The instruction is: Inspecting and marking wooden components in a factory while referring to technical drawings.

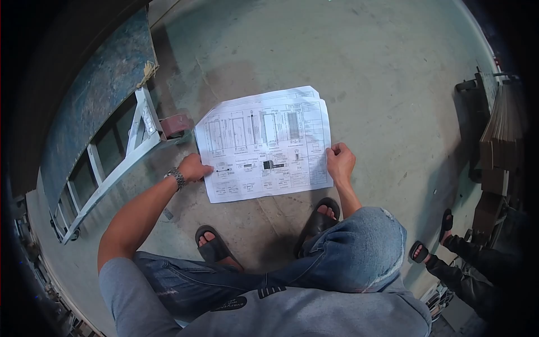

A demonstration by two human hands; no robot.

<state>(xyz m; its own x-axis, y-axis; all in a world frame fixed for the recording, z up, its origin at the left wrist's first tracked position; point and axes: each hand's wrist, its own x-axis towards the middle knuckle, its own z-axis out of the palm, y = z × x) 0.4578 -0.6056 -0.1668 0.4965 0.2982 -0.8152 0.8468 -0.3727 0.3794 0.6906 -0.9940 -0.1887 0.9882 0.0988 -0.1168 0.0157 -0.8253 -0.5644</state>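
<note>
Stretched out in front of me is a small stack of white sheets with technical drawings (264, 135), held by its two sides above the floor. At the left edge, my left hand (193, 168) pinches the paper, thumb on top and the other fingers partly hidden; a metal watch is on that wrist. My right hand (341, 162) is closed on the right edge, its fingers curled round the side. The top sheet shows panel outlines, small detail drawings and a table along its right side. Another sheet's corner sticks out behind at the top.
On the left stands a wheeled metal frame (112, 174) with a worn blue board (98, 95) on it and a reddish block (176, 124) at its corner. To the right, a stack of long brown pieces (499, 151) rests beside another person's sandalled feet (419, 252). Concrete floor (393, 101) lies between.
</note>
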